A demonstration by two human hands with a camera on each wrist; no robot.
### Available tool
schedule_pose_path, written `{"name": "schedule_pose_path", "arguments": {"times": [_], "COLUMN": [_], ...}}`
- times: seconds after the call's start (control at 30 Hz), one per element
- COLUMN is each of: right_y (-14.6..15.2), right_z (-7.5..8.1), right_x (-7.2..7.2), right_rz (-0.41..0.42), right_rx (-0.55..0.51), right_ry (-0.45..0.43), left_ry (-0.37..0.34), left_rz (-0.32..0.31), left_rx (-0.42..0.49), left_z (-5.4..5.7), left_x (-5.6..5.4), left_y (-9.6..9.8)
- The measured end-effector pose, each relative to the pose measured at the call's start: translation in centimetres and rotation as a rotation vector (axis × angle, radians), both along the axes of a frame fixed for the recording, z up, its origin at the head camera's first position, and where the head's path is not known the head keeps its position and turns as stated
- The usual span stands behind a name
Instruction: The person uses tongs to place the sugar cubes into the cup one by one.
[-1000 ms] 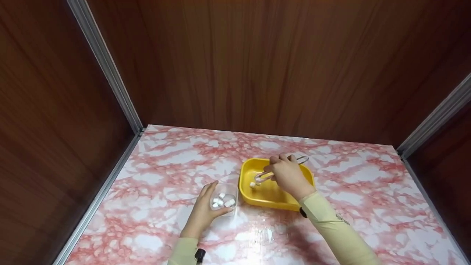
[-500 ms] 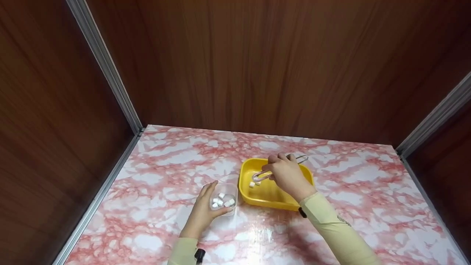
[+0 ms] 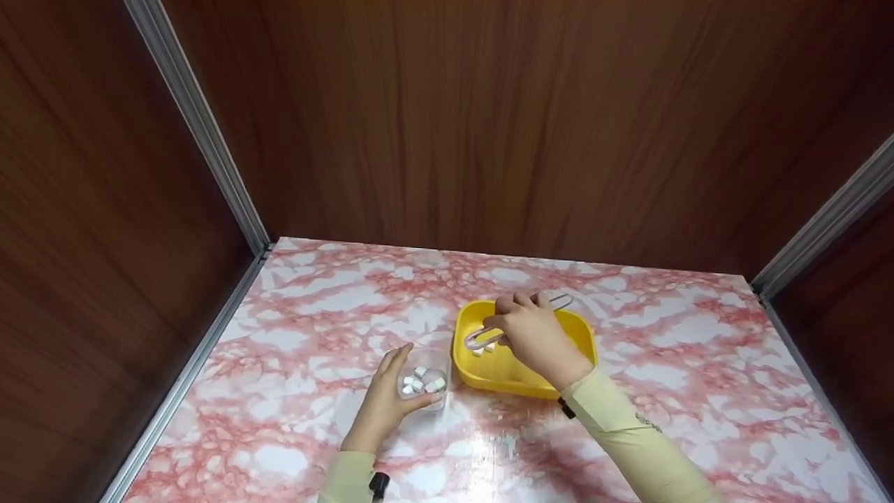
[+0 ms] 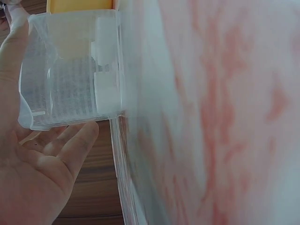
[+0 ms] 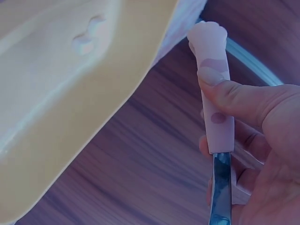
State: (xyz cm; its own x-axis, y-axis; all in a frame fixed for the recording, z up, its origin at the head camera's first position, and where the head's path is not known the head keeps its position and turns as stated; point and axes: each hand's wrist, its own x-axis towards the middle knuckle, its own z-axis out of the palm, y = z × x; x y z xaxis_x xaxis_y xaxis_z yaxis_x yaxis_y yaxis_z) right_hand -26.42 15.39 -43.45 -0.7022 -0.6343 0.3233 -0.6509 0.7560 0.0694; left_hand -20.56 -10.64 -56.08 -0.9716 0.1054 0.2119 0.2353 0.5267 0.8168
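Observation:
My left hand (image 3: 380, 405) holds a clear plastic container (image 4: 70, 79) by its side, thumb and fingers spread round it. Several white cubes (image 3: 436, 385) lie in the bottom of it. In my right hand (image 3: 536, 340) is a small pair of tongs (image 5: 219, 133) with pink, paw-shaped tips and a bent metal back. The tongs are over the left part of a yellow basin (image 3: 499, 383), tips toward the container. Two white cubes (image 5: 89, 35) rest on the basin's floor, partly overlapped by the tongs in the head view. I cannot tell whether the tips pinch anything.
The container and basin stand side by side on a red-and-white marbled tabletop (image 3: 314, 300). Brown wood-grain panels (image 3: 489, 126) rise behind and at both sides, with metal strips (image 3: 202, 126) at the corners.
My right hand has moved the tongs left across the basin, toward the container. The left hand and the container have stayed in place.

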Motion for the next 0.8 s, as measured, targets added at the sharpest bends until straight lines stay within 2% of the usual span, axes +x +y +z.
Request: {"name": "schedule_pose_path", "arguments": {"times": [0.4,0.8], "right_y": [-2.0,-3.6], "right_z": [-0.2,-1.3], "right_x": [0.8,1.4], "right_rz": [0.065,0.131], "right_rx": [0.017,0.003], "right_ry": [0.013,0.056], "left_ry": [-0.012,-0.022], "left_rz": [0.001,-0.002], "left_rx": [0.004,0.018], "left_z": [0.0,-0.1], "left_x": [0.0,0.0], "left_y": [-0.1,-0.2]}}
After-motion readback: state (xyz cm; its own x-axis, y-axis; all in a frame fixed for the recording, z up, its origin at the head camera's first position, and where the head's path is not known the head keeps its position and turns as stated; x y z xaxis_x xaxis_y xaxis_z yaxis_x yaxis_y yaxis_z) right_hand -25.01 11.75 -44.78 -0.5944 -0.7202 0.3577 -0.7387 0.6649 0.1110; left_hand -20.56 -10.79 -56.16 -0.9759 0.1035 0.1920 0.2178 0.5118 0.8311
